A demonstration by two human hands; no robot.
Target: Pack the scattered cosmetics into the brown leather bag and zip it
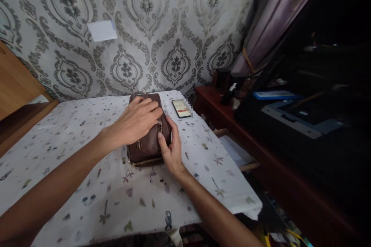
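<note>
A brown leather bag (149,144) with brass-coloured zippers lies on a cloth-covered table. Over its top reaches my left hand (139,117), its fingers bent and closed at the zipper pull (159,122) of the front pocket; the thumb is hidden beneath. At the bag's right side, my right hand (173,146) grips the edge, with the thumb on the pocket face and the fingers along the side. Part of the bag's upper face is hidden by the left hand.
A phone (182,109) with its screen lit lies right of the bag. The table's white printed cloth (95,185) hangs past its edge. A dark red cabinet (246,135) stands on the right, a wooden piece of furniture (20,81) on the left. Patterned wallpaper (174,27) covers the wall behind.
</note>
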